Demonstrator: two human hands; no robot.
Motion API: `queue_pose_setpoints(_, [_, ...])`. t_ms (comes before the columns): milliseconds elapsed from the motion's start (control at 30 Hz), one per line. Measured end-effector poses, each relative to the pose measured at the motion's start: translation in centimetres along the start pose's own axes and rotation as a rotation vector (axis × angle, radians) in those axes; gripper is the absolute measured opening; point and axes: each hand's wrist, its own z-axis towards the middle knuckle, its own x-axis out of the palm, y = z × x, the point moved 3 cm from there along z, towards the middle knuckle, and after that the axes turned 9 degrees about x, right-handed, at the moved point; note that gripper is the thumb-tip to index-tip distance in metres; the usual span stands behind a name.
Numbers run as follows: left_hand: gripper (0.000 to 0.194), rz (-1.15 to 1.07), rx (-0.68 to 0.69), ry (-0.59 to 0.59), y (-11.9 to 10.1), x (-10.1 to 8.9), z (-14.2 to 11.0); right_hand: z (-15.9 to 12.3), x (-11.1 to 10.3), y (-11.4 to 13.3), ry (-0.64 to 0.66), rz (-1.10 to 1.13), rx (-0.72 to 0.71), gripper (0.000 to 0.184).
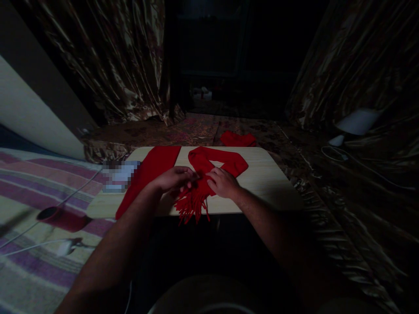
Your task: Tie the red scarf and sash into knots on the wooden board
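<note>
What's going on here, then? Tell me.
A person sits or stands at a small wooden table, both hands at a red fringed scarf laid in a loop. The right hand rests on it; the left hand is above the fringed end, its grip unclear. Another red cloth lies across the table's left side, and more red fabric sits beyond the far edge.

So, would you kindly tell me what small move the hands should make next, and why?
I would probably have the left hand draw the fringe back onto the table: its strands lie spread and their tips reach past the near edge, while the right hand rests on the looped red cloth and could steady it.
</note>
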Motion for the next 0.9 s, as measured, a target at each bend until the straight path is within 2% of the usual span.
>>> queue_pose_setpoints(67, [0.031, 0.264, 0.078, -0.22, -0.4, 0.3, 0.7, 0.0, 0.0, -0.1, 0.0, 0.015, 0.002, 0.037])
queue_pose_setpoints(100, [0.027, 0.408, 0.112, -0.28, -0.7, 0.7, 0.9, 0.0, 0.0, -0.2, -0.005, 0.031, 0.001, 0.037])
queue_pose_setpoints(200, [0.027, 0.7, 0.161, -0.274, -1.2, 3.0, 1.2, 0.2, 0.0, -0.7, -0.042, 0.151, 0.015, 0.032])
queue_pose_setpoints(267, [0.034, 0.761, 0.16, -0.224, -1.1, 4.4, 1.2, 0.3, -0.3, -1.6, -0.099, 0.262, 0.099, 0.03])
queue_pose_setpoints(333, [0.036, 0.79, 0.156, -0.18, -0.7, 5.2, 1.2, 0.3, -0.7, -2.8, -0.188, 0.328, 0.25, 0.033])
queue_pose_setpoints(467, [0.031, 0.7, 0.125, -0.177, 0.2, 4.8, 1.6, -0.4, -1.7, -5.5, -0.331, 0.308, 0.515, 0.04])
queue_pose_setpoints(567, [0.036, 0.667, 0.127, -0.261, 0.6, 4.0, 2.2, -1.1, -2.5, -7.0, -0.392, 0.248, 0.589, 0.04])
queue_pose_setpoints(633, [0.043, 0.727, 0.223, -0.318, 0.4, 3.9, 2.7, -1.4, -2.9, -7.2, -0.42, 0.181, 0.532, 0.038])
queue_pose_setpoints(700, [0.052, 0.774, 0.381, -0.281, 0.1, 4.3, 3.6, -1.5, -2.9, -6.7, -0.396, 0.114, 0.412, 0.036])
queue_pose_setpoints(767, [0.06, 0.803, 0.486, -0.165, 0.0, 5.1, 4.6, -1.4, -2.5, -5.9, -0.323, 0.053, 0.329, 0.035])
queue_pose_setpoints(833, [0.065, 0.849, 0.453, -0.044, 0.3, 5.8, 5.6, -1.3, -1.9, -5.4, -0.224, -0.002, 0.328, 0.037])
queue_pose_setpoints(900, [0.069, 0.903, 0.334, 0.027, 0.8, 6.2, 6.4, -1.2, -1.3, -5.3, -0.139, -0.034, 0.365, 0.035])
